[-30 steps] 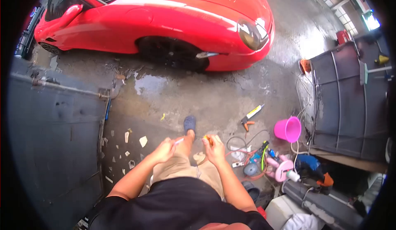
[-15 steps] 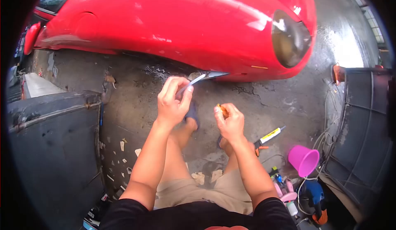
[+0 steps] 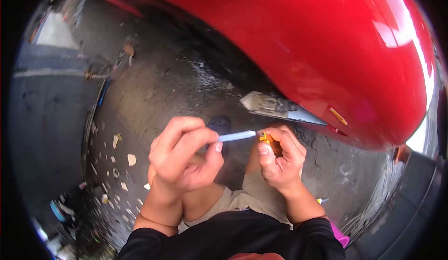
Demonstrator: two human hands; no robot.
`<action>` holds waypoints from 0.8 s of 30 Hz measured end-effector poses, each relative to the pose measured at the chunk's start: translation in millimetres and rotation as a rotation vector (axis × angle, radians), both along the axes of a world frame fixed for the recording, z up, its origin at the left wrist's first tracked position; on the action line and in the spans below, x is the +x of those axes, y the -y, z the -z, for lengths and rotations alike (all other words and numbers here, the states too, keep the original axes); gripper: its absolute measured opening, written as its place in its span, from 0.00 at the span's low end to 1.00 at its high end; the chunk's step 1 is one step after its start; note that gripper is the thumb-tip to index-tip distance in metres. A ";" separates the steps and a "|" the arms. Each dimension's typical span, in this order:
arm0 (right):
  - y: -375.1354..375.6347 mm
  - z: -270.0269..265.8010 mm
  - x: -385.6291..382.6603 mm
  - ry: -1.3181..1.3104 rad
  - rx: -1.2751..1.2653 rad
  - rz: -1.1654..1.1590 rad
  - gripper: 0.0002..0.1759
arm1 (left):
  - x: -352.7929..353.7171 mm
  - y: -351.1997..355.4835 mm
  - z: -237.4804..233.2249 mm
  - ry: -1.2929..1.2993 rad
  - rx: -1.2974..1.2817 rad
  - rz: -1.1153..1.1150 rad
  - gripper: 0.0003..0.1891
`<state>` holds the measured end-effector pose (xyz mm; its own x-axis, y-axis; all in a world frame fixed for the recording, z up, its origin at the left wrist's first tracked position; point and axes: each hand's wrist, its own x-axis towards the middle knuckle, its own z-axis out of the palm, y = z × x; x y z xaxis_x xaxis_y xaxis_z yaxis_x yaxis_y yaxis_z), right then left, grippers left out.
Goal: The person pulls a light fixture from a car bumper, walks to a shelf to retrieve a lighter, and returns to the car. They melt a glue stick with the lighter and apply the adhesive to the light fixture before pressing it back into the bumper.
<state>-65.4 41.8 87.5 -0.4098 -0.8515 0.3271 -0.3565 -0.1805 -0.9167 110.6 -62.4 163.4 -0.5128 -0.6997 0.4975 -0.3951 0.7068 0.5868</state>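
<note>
- The left hand (image 3: 184,159) is closed on a pale stick (image 3: 237,136), which is pinched between the thumb and the curled fingers; the stick is pointed toward 3 o'clock
- The right hand (image 3: 280,159) is pinched on a small orange piece (image 3: 267,138), held between thumb and forefinger; the stick's tip is met by this piece, the two touching between the hands
- A red car (image 3: 303,36) is seen from 11 to 3 o'clock above both hands; a silver strip (image 3: 275,108) is seen under its body, just beyond the right hand
- A dark shoe (image 3: 220,121) is seen on the concrete floor (image 3: 158,92) just beyond the stick; pale scraps (image 3: 131,159) are scattered at 9 o'clock of the left hand
</note>
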 end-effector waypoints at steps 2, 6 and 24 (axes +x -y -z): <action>-1.9 -4.3 10.8 0.154 0.074 -0.110 0.12 | 12.3 -0.5 -1.5 0.046 0.015 -0.047 0.12; 6.0 7.3 41.1 0.380 0.076 -0.227 0.11 | 33.9 -1.9 0.6 0.102 0.066 -0.118 0.10; 46.3 16.3 82.0 0.425 -0.035 -0.286 0.11 | 57.9 -7.3 -14.7 0.313 -0.225 -0.479 0.08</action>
<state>16.6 -4.5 71.2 -0.2648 -0.9405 0.2128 0.1146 -0.2499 -0.9615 168.5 -55.2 178.1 -0.3131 -0.7839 0.5362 -0.8290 0.5010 0.2484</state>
